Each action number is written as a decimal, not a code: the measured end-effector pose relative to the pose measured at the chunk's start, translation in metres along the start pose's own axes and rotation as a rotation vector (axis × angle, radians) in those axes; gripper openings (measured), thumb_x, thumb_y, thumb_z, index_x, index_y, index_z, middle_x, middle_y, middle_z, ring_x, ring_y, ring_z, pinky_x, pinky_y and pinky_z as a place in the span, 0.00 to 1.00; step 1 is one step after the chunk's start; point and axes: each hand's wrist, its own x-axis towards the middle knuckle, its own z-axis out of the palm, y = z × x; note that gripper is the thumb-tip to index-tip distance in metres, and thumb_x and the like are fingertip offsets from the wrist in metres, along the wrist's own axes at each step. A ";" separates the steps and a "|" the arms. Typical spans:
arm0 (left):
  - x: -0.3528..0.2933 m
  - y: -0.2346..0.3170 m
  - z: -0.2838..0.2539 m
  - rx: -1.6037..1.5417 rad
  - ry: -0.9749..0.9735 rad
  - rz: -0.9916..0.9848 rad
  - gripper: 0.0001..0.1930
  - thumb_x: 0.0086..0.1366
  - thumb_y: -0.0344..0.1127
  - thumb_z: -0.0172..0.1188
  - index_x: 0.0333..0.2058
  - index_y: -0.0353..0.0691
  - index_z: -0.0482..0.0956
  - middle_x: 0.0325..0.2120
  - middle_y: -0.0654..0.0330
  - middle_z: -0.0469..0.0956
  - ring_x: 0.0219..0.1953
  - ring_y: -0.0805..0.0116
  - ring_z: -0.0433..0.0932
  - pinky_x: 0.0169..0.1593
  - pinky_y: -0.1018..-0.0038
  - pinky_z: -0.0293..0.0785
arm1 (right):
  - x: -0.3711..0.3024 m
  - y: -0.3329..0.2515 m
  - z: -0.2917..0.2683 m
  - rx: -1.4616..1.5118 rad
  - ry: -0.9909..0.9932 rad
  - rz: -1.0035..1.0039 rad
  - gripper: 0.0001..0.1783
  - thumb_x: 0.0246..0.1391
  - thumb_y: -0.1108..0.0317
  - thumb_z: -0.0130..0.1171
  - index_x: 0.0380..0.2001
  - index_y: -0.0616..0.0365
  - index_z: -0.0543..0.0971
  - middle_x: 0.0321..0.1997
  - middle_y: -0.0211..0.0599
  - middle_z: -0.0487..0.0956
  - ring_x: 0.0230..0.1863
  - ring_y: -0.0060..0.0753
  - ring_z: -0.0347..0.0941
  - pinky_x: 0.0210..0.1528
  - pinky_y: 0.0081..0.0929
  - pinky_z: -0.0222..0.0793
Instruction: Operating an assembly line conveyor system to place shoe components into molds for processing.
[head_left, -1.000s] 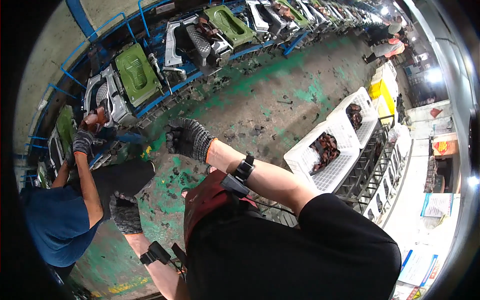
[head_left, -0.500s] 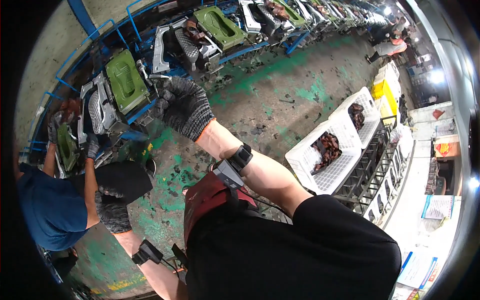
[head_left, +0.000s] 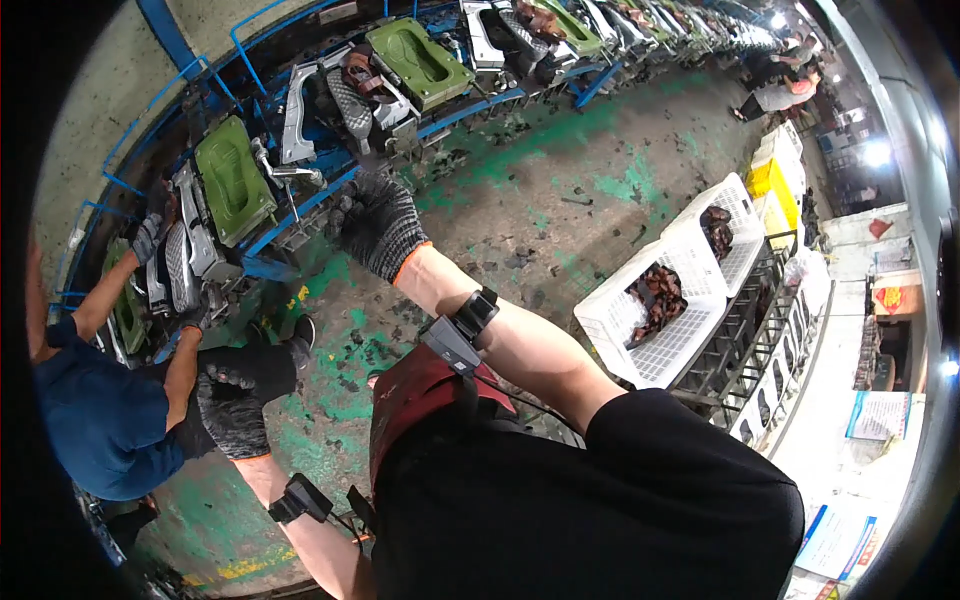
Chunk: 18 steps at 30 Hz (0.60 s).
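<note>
My right hand (head_left: pixel 378 225), in a dark grey knit glove with an orange cuff, hangs in front of the mould line with its fingers curled in; whether they hold anything is hidden. Nearest it is a metal lever clamp (head_left: pixel 292 174) beside an open green shoe mould (head_left: pixel 234 180); a gap shows between hand and clamp. My left hand (head_left: pixel 232 412), gloved alike, is held low near a co-worker's leg, its fingers loosely closed and nothing visible in them. Another green mould (head_left: pixel 420 64) stands beyond, next to a silver mould part (head_left: pixel 350 100) carrying a brown shoe upper (head_left: pixel 362 74).
A co-worker in a blue shirt (head_left: pixel 110 410) bends over moulds at the left, both gloved hands on them. White crates (head_left: pixel 650 340) with brown pieces sit on a black rack (head_left: pixel 735 345) at the right. Dark scraps litter the green-worn floor (head_left: pixel 540 200). Other people (head_left: pixel 785 95) stand far back.
My right hand has drawn away from the lever clamp, slightly rightward and down. The moulds have shifted left in view. The co-worker's far hand has moved right onto the silver mould.
</note>
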 end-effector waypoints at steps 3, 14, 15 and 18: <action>0.008 0.000 -0.005 -0.037 0.041 0.035 0.20 0.73 0.41 0.45 0.58 0.36 0.70 0.55 0.54 0.73 0.55 0.59 0.72 0.57 0.58 0.72 | 0.006 0.001 -0.009 -0.054 0.068 0.007 0.09 0.55 0.62 0.57 0.26 0.53 0.73 0.23 0.33 0.72 0.27 0.36 0.69 0.32 0.38 0.68; 0.039 -0.079 0.089 0.097 0.310 0.286 0.11 0.69 0.41 0.54 0.35 0.41 0.78 0.28 0.64 0.77 0.28 0.70 0.72 0.35 0.70 0.72 | -0.020 -0.039 -0.074 -0.467 0.289 0.224 0.13 0.57 0.59 0.59 0.22 0.50 0.72 0.18 0.28 0.71 0.20 0.33 0.65 0.26 0.33 0.63; 0.045 -0.081 0.086 0.149 0.171 0.260 0.11 0.69 0.42 0.54 0.33 0.42 0.77 0.25 0.66 0.75 0.23 0.72 0.69 0.29 0.72 0.68 | -0.026 -0.042 -0.072 -0.551 0.324 0.226 0.14 0.58 0.59 0.58 0.21 0.48 0.70 0.16 0.25 0.67 0.19 0.31 0.61 0.23 0.31 0.59; 0.055 -0.104 0.103 0.200 0.200 0.344 0.12 0.68 0.44 0.55 0.29 0.45 0.76 0.19 0.69 0.71 0.16 0.74 0.62 0.21 0.74 0.59 | -0.055 -0.054 -0.046 -2.019 0.035 0.089 0.13 0.58 0.57 0.58 0.29 0.55 0.78 0.17 0.35 0.73 0.20 0.36 0.69 0.27 0.38 0.67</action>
